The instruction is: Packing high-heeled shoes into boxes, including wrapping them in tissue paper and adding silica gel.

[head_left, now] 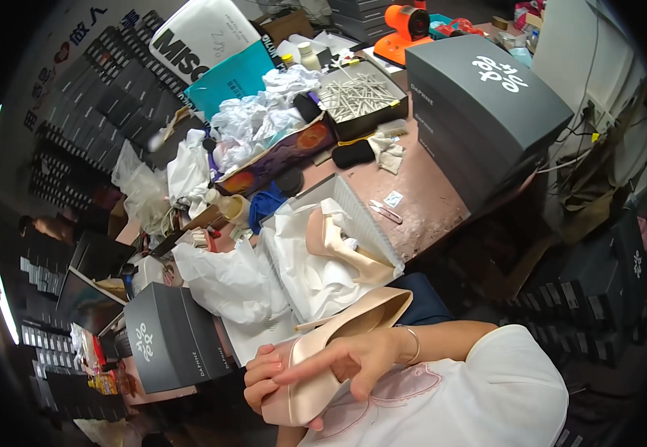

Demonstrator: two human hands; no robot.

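Note:
A beige satin high-heeled shoe [308, 361] is held close to my body, its toe toward the lower left and its opening at the upper right. My left hand [264, 376] is closed round the toe, fingertips showing on the far side. Across the shoe's upper lies my right hand [353, 361], index finger stretched out onto the toe and thumb apart. A matching shoe [342, 249] rests on white tissue paper [312, 287] inside an open shoe box [383, 231] just beyond my hands.
Grey shoe boxes stand on the left [163, 335] and right [480, 112]. Beyond the open box are a purple-sided carton [286, 156] of crumpled paper, a black box of white sticks [361, 93] and an orange device [402, 33]. Tweezers [385, 212] lie on the pink tabletop [435, 216].

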